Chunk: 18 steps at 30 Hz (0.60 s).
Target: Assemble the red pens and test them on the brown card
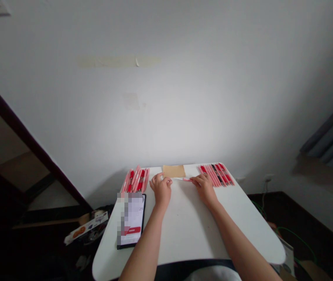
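Note:
Just in front of a brown paper piece [173,171], a slim pen [186,180] with white and pinkish-red parts lies level between my hands. My left hand [162,190] pinches its left end between thumb and finger. At the other end, the fingers of my right hand [204,188] are closed on the pinkish-red part. A row of red, pink and black pens [217,175] lies just right of my right hand. To the left of my left hand is a looser group of red and pink pens [136,180]. Fine detail of the held pen is too small to make out.
A phone [132,220] with a lit screen lies at the left of the white table [189,234]. The wall [184,117] rises behind the table's far edge. Boxes [87,226] and dark clutter are on the floor at left, with green cables [298,238] at right.

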### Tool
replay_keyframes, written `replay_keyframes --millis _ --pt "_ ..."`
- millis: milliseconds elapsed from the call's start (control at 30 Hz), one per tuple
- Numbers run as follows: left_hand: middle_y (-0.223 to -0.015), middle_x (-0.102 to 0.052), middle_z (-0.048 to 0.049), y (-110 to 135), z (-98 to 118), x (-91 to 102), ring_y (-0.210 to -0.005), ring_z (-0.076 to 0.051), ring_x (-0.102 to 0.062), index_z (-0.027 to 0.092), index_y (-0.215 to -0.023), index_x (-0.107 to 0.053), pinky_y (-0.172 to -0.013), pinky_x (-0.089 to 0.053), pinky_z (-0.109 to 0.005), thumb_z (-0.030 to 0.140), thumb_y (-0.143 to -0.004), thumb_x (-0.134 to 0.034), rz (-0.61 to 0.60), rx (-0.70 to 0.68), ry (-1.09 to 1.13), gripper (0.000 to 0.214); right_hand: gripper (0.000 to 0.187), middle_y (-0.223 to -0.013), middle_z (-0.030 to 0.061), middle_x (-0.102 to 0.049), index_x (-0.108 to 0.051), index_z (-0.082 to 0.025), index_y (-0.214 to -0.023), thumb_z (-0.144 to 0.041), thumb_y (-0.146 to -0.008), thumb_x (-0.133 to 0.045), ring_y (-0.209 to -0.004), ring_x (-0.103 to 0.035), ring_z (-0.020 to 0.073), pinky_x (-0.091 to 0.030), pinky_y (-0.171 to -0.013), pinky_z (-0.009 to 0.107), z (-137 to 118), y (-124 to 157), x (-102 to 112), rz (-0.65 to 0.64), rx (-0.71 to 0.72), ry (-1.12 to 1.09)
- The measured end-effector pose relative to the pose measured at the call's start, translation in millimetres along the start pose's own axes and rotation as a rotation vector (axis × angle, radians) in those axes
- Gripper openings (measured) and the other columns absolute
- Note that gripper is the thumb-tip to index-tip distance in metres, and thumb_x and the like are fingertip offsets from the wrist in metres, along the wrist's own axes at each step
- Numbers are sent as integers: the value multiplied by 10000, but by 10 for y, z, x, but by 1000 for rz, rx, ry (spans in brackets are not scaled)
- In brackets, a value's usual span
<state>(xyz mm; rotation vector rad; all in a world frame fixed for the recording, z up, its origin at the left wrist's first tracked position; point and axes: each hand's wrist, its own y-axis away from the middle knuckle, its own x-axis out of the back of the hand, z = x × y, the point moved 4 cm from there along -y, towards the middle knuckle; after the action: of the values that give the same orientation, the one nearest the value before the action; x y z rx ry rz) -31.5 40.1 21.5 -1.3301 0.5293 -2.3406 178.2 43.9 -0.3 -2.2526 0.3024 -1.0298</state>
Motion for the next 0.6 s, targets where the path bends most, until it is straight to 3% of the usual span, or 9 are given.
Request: replay_keyframes --millis 200,600 --pt "-1147 -605 -56 -9 -18 12 -1127 -243 -478 239 -760 -712 -1013 -336 -444 216 -767 -645 66 -19 61 70 282 -842 94 -643 -751 -233 -947 -319 -929 -483 -930 -499 254 -420 -827 397 -22 6 12 2 2 4" --pt "-1135 -606 -52 -6 -9 19 -1122 -245 -480 243 -743 -709 -1003 -335 -445 212 -752 -664 79 -19 56 55 271 -843 101 -639 -752 -240 -944 -303 -922 -489 -930 -497 257 -420 -827 410 -8 6 -1 -1 12 4"
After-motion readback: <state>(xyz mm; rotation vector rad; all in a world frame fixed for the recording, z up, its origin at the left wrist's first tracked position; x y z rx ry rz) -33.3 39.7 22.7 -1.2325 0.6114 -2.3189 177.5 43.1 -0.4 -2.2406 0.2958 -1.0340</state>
